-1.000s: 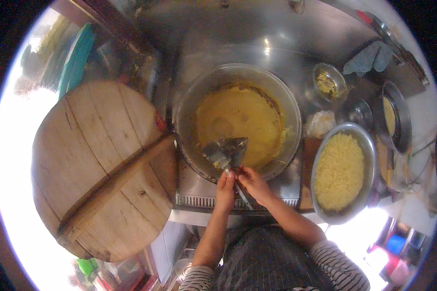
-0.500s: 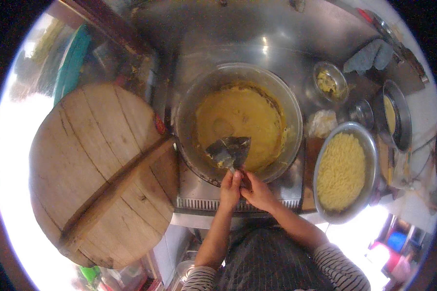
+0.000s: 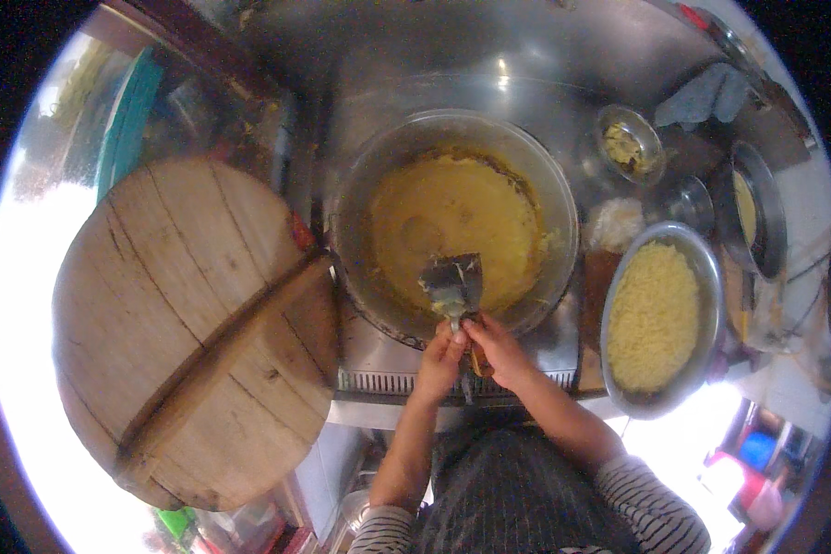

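Note:
Over the near rim of a large metal pot [image 3: 556, 245], my two hands are close together. My left hand [image 3: 440, 362] is closed round the grey metal handle of a spatula [image 3: 453, 317], which has yellow paste near its base. Wrapped round a brownish handle beside it is my right hand [image 3: 500, 353]; this looks like a scraper [image 3: 476, 358]. Above the hands a dark flat blade [image 3: 458, 275] streaked with paste overlaps the spatula head, and I cannot tell which handle it belongs to. Thick yellow batter [image 3: 466, 208] lies in the pot below.
A big round wooden lid [image 3: 185, 277] with a crossbar leans at left. On the right stands an oval metal basin [image 3: 711, 305] of pale yellow shreds [image 3: 656, 319]. Behind it are a small bowl with yellow pieces [image 3: 623, 146], a dark pan [image 3: 774, 231] and a grey cloth [image 3: 706, 97].
The overlapping blades have shifted right and turned more upright. My right hand has moved slightly right and down, showing the brownish handle and a grey handle end below the hands.

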A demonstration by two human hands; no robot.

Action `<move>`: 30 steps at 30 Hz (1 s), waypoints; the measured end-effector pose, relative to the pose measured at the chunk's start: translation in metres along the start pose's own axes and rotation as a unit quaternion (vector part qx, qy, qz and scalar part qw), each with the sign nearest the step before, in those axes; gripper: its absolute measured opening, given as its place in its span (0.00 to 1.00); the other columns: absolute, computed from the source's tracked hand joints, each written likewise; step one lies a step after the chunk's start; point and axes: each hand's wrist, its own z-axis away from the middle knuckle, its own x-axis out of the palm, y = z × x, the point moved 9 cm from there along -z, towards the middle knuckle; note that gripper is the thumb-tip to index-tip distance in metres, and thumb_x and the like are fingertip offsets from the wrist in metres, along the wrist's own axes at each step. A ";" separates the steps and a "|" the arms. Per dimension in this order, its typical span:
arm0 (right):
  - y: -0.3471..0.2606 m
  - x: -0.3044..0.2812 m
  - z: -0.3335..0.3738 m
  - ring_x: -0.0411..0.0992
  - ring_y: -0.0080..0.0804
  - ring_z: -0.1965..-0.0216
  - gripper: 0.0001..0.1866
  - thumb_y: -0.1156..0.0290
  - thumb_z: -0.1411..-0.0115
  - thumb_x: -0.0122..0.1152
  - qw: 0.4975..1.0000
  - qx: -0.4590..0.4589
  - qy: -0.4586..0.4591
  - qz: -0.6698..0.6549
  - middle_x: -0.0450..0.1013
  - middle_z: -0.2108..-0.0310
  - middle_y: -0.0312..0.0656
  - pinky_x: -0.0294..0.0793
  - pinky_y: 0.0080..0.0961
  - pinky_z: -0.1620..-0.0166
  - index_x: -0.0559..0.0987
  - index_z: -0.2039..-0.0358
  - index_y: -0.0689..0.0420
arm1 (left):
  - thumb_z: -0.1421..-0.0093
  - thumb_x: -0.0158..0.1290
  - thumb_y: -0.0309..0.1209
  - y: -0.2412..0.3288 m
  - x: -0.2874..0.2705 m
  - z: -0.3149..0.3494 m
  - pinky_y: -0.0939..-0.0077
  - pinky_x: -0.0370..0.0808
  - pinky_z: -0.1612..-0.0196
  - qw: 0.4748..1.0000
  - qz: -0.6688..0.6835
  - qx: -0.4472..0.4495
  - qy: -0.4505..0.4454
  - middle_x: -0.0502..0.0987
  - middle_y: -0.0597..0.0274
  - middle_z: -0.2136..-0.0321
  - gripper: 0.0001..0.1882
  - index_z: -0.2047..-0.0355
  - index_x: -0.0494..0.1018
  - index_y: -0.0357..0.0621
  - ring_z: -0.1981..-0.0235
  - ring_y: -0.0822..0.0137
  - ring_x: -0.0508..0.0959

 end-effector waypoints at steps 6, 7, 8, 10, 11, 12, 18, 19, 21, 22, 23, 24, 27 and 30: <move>-0.006 -0.019 -0.029 0.67 0.24 0.75 0.10 0.70 0.44 0.50 0.998 -0.011 0.054 0.022 0.68 0.76 0.35 0.64 0.21 0.78 0.66 0.62 0.56 | 0.39 0.40 0.36 0.003 -0.038 0.023 0.78 0.66 0.59 0.985 -0.013 -0.026 0.168 0.71 0.60 0.62 0.16 0.57 0.67 0.38 0.66 0.69 0.70; -0.009 -0.022 -0.041 0.67 0.24 0.76 0.10 0.72 0.44 0.49 0.997 0.001 0.079 0.026 0.68 0.76 0.35 0.63 0.22 0.79 0.65 0.61 0.55 | 0.39 0.40 0.37 0.003 -0.044 0.028 0.79 0.67 0.62 0.986 0.026 -0.029 0.159 0.72 0.60 0.64 0.16 0.58 0.67 0.38 0.68 0.71 0.71; -0.014 -0.025 -0.053 0.67 0.24 0.77 0.10 0.74 0.44 0.48 0.994 0.011 0.106 0.030 0.67 0.77 0.36 0.62 0.23 0.81 0.64 0.61 0.55 | 0.39 0.39 0.38 0.004 -0.052 0.034 0.80 0.67 0.65 0.986 0.064 -0.031 0.148 0.73 0.61 0.66 0.17 0.59 0.68 0.38 0.70 0.72 0.71; -0.022 -0.039 -0.088 0.67 0.25 0.78 0.11 0.76 0.45 0.46 0.985 0.014 0.163 0.057 0.67 0.76 0.37 0.59 0.23 0.84 0.61 0.61 0.53 | 0.39 0.39 0.40 0.002 -0.071 0.051 0.82 0.67 0.70 0.986 0.061 -0.056 0.142 0.73 0.61 0.69 0.18 0.61 0.68 0.37 0.73 0.74 0.71; -0.017 -0.048 -0.117 0.66 0.26 0.78 0.11 0.77 0.45 0.45 0.979 0.009 0.186 0.080 0.66 0.75 0.38 0.58 0.23 0.85 0.60 0.61 0.52 | 0.39 0.39 0.40 0.001 -0.083 0.065 0.82 0.67 0.72 0.985 0.014 -0.074 0.155 0.73 0.60 0.69 0.18 0.62 0.68 0.37 0.73 0.74 0.71; -0.022 -0.062 -0.142 0.65 0.27 0.80 0.11 0.78 0.46 0.45 0.963 -0.032 0.252 0.091 0.67 0.74 0.40 0.59 0.25 0.85 0.61 0.62 0.53 | 0.39 0.39 0.41 0.006 -0.086 0.074 0.81 0.67 0.73 0.984 0.030 -0.067 0.165 0.73 0.59 0.70 0.18 0.63 0.68 0.37 0.74 0.74 0.71; 0.003 -0.172 -0.272 0.68 0.37 0.74 0.18 0.76 0.47 0.45 0.821 -0.067 0.537 0.185 0.66 0.70 0.44 0.66 0.28 0.81 0.60 0.55 0.55 | 0.39 0.39 0.43 0.007 -0.096 0.094 0.80 0.68 0.77 0.977 0.045 -0.054 0.200 0.73 0.56 0.71 0.20 0.67 0.67 0.35 0.76 0.70 0.72; 0.002 -0.166 -0.279 0.68 0.39 0.72 0.18 0.75 0.47 0.46 0.802 -0.045 0.561 0.199 0.67 0.68 0.45 0.67 0.29 0.79 0.61 0.54 0.55 | 0.39 0.39 0.43 0.002 -0.099 0.098 0.80 0.68 0.77 0.976 0.051 -0.058 0.204 0.73 0.55 0.71 0.20 0.67 0.67 0.35 0.76 0.70 0.72; 0.000 -0.148 -0.294 0.69 0.40 0.68 0.19 0.71 0.48 0.49 0.793 -0.004 0.580 0.185 0.67 0.65 0.44 0.69 0.32 0.75 0.62 0.53 0.55 | 0.40 0.39 0.45 -0.012 -0.106 0.109 0.80 0.68 0.78 0.969 0.061 -0.080 0.224 0.73 0.55 0.73 0.22 0.68 0.68 0.35 0.76 0.70 0.72; -0.001 -0.140 -0.302 0.69 0.41 0.66 0.20 0.70 0.48 0.50 0.802 0.016 0.577 0.156 0.68 0.63 0.44 0.70 0.34 0.72 0.64 0.53 0.55 | 0.41 0.40 0.47 -0.021 -0.109 0.112 0.80 0.67 0.78 0.965 0.065 -0.096 0.237 0.73 0.55 0.75 0.23 0.68 0.68 0.35 0.77 0.70 0.72; 0.006 -0.149 -0.322 0.68 0.40 0.64 0.20 0.67 0.48 0.50 0.835 0.026 0.548 0.046 0.67 0.61 0.43 0.69 0.35 0.68 0.65 0.53 0.54 | 0.42 0.41 0.50 -0.023 -0.107 0.106 0.79 0.67 0.79 0.962 0.070 -0.116 0.239 0.73 0.56 0.76 0.25 0.69 0.68 0.35 0.78 0.69 0.71; 0.003 -0.157 -0.330 0.68 0.40 0.64 0.19 0.68 0.48 0.50 0.831 0.017 0.553 0.061 0.68 0.61 0.43 0.69 0.36 0.67 0.65 0.54 0.55 | 0.43 0.41 0.50 -0.007 -0.097 0.091 0.79 0.68 0.79 0.970 0.063 -0.093 0.214 0.73 0.55 0.75 0.26 0.68 0.67 0.35 0.77 0.68 0.72; -0.005 -0.147 -0.351 0.69 0.42 0.64 0.18 0.68 0.49 0.51 0.833 0.009 0.532 0.153 0.68 0.62 0.44 0.69 0.36 0.66 0.67 0.57 0.56 | 0.42 0.41 0.50 -0.023 -0.103 0.084 0.78 0.68 0.80 0.970 0.078 -0.103 0.208 0.73 0.53 0.73 0.25 0.69 0.67 0.35 0.76 0.68 0.73; -0.012 -0.116 -0.358 0.69 0.43 0.64 0.17 0.68 0.51 0.52 0.848 -0.004 0.468 0.248 0.69 0.63 0.46 0.68 0.36 0.65 0.68 0.59 0.57 | 0.42 0.41 0.48 -0.033 -0.110 0.089 0.77 0.69 0.80 0.963 0.067 -0.112 0.234 0.74 0.52 0.71 0.23 0.69 0.67 0.35 0.76 0.67 0.73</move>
